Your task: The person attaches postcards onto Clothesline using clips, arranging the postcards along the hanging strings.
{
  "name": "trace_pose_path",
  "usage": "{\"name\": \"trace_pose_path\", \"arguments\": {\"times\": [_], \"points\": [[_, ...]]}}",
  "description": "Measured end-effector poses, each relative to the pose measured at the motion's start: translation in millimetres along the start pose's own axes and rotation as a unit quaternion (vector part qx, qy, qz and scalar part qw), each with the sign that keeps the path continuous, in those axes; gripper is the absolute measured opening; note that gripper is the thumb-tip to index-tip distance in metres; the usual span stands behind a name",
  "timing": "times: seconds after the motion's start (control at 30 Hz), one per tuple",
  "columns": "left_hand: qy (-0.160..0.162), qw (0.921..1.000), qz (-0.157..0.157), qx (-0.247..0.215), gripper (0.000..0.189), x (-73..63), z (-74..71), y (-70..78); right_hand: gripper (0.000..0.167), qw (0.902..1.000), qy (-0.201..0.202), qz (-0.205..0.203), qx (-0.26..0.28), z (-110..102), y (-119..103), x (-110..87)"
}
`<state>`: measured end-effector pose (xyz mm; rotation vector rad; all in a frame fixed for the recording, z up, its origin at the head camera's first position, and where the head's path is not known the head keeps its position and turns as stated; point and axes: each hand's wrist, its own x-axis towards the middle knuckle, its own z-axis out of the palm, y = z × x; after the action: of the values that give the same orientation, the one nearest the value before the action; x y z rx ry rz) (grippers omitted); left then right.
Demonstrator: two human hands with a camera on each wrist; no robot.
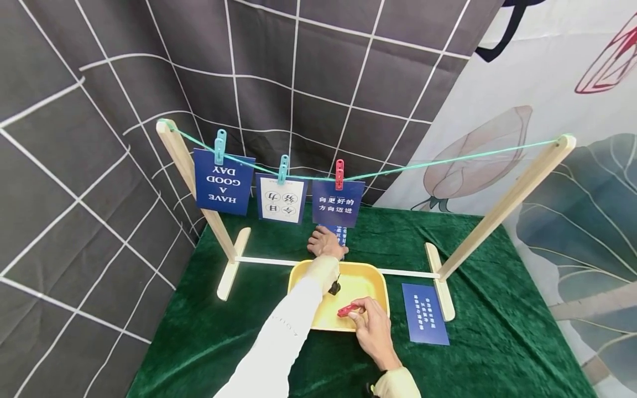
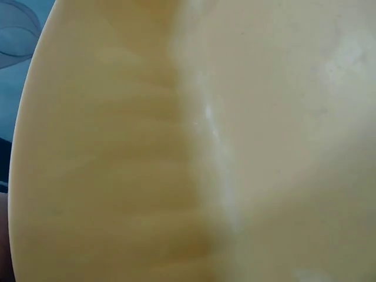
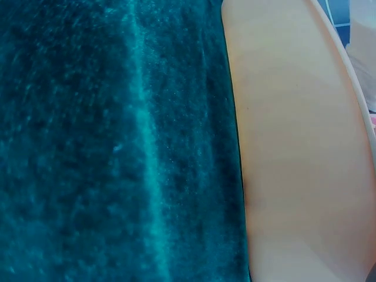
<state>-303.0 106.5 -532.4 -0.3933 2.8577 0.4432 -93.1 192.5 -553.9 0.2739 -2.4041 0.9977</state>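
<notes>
My right hand (image 1: 372, 326) pinches a red clothespin (image 1: 346, 310) over the near right part of a yellow tray (image 1: 380, 282). Reaching across that tray, my left hand (image 1: 325, 243) rests on a blue card with white writing (image 1: 340, 234) that lies behind it; the hand covers part of the card. Three cards hang above on a green line: a blue card (image 1: 224, 185) and a white-centred card (image 1: 281, 202) under blue clothespins, and another blue card (image 1: 337, 207) under a red clothespin (image 1: 339, 176). Neither hand's grip shows in the wrist views, mostly tray wall (image 2: 117, 147) and cloth (image 3: 88, 147).
The green line (image 1: 438, 161) runs between two wooden posts (image 1: 502, 213), joined low down by a white bar (image 1: 408, 273). Another blue card (image 1: 425, 315) lies right of the tray on green cloth (image 1: 224, 342). A dark grid-patterned curtain (image 1: 269, 50) stands behind.
</notes>
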Motion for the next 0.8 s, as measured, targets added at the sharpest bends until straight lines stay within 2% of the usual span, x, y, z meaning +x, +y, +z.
{"name": "trace_pose_path", "arguments": {"times": [0.13,0.27,0.47,0.6,0.8], "points": [[0.034,0.9982,0.023,-0.043,0.12,-3.4,-2.3,-7.2,0.023,1.0,0.001,0.007,-0.001,1,-1,0.3],[0.077,0.9941,0.048,-0.059,0.118,-6.3,-2.8,-11.9,0.023,0.9998,-0.006,0.016,0.003,1,-3,0.8],[0.134,0.982,0.116,-0.066,0.1,-10.9,-5.2,-17.7,0.025,0.9996,-0.007,0.029,-0.002,1,-3,1.0],[0.181,0.9645,0.178,-0.072,0.087,-14.0,-7.8,-22.5,0.024,0.9996,-0.005,0.028,-0.006,2,-2,1.2],[0.292,0.9208,0.253,-0.054,0.087,-19.1,-6.6,-32.5,0.023,0.9995,-0.007,0.03,0.0,2,-2,-0.2]]}}
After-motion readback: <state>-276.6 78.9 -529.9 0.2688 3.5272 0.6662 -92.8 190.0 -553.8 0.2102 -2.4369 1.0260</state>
